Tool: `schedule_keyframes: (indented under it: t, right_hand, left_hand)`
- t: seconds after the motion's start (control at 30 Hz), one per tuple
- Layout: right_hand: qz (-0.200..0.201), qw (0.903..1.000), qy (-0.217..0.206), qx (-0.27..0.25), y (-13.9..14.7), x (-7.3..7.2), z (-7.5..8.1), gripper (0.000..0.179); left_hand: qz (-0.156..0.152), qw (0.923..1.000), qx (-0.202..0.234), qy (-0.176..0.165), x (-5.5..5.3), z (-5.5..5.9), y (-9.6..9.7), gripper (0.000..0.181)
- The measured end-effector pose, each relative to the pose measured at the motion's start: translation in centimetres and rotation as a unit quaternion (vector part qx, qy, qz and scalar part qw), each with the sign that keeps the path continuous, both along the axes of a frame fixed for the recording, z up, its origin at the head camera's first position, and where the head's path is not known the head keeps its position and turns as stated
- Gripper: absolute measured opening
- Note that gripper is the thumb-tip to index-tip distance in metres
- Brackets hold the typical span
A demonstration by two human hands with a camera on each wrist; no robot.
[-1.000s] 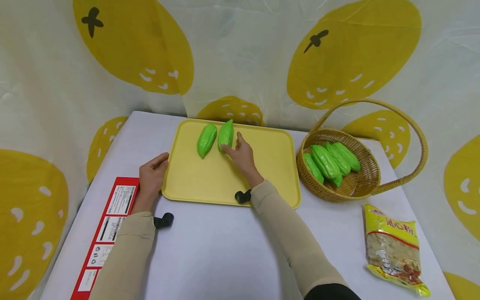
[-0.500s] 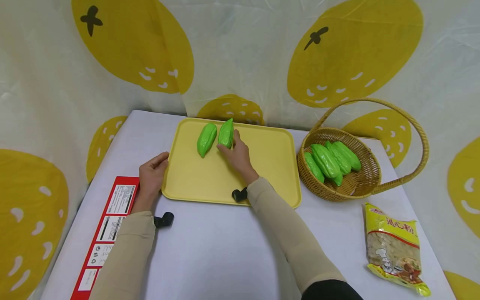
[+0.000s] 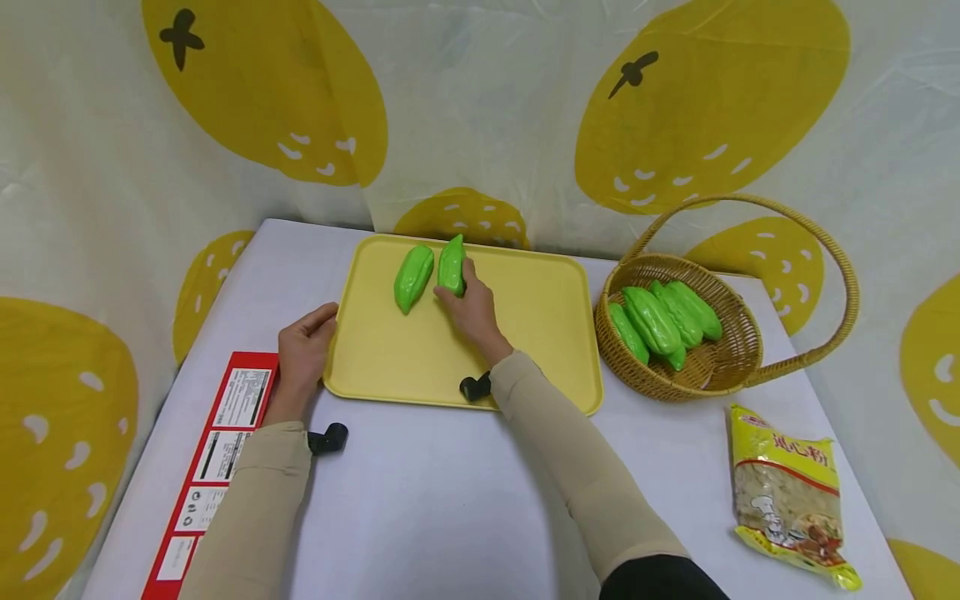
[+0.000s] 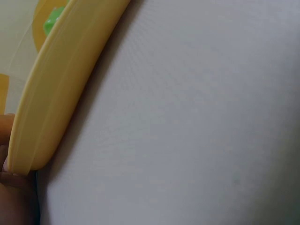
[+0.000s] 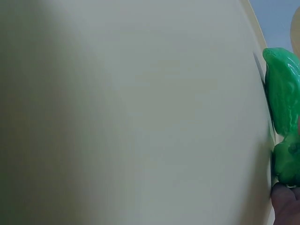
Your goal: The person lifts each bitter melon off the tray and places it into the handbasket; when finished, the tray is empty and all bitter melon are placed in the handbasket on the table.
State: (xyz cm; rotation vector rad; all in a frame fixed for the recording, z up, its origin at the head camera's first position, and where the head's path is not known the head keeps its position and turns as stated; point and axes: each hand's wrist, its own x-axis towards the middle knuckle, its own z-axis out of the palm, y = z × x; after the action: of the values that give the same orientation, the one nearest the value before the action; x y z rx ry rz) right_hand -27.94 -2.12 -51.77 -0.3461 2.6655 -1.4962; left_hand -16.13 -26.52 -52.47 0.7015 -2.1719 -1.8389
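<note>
In the head view, a yellow tray (image 3: 390,379) lies on the white table. Two glossy green ridged vegetables, pointed at one end, are near its back edge. My right hand (image 3: 474,312) holds the right green vegetable (image 3: 452,265) by its near end, thumb on the left and fingers on the right. The other green vegetable (image 3: 413,280) lies just left of it, apart. At the tray's left rim, my left hand (image 3: 303,354) grips the edge with curled fingers; the left wrist view shows fingers (image 4: 5,129) at the tray's corner (image 4: 28,154).
To the right stands a wicker basket (image 3: 738,367) with a tall handle and several green vegetables (image 3: 652,321) inside. A yellow food bag (image 3: 787,500) lies in front of it. A red and white box (image 3: 225,454) lies beside my left forearm. A patterned curtain (image 3: 480,108) hangs behind the table.
My right hand has moved slightly left and back, closing its thumb and fingers around the right green vegetable, which has shifted slightly. The left hand has stayed at the tray's rim.
</note>
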Motion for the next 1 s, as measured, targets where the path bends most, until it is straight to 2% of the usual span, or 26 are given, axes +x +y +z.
schedule_keyframes:
  t: [0.27, 0.53, 0.77, 1.0]
  right_hand:
    - [0.000, 1.0000, 0.002, 0.009, 0.4, 0.1, -0.1, 0.082]
    - [0.005, 0.9998, -0.017, -0.002, 0.7, 0.5, 0.1, 0.081]
    - [0.011, 0.9999, -0.010, 0.008, 1.2, 0.9, 0.8, 0.078]
    - [0.019, 0.9998, -0.004, -0.002, 2.1, 1.5, 1.7, 0.078]
  left_hand:
    - [0.002, 1.0000, -0.004, -0.002, 0.1, 0.3, 0.1, 0.035]
    - [0.008, 0.9999, -0.013, -0.007, 0.1, 0.1, 0.1, 0.034]
    - [0.002, 0.9995, -0.023, -0.020, 0.1, 0.0, 0.0, 0.035]
    - [0.004, 0.9995, -0.028, -0.012, 0.1, -0.2, 0.1, 0.035]
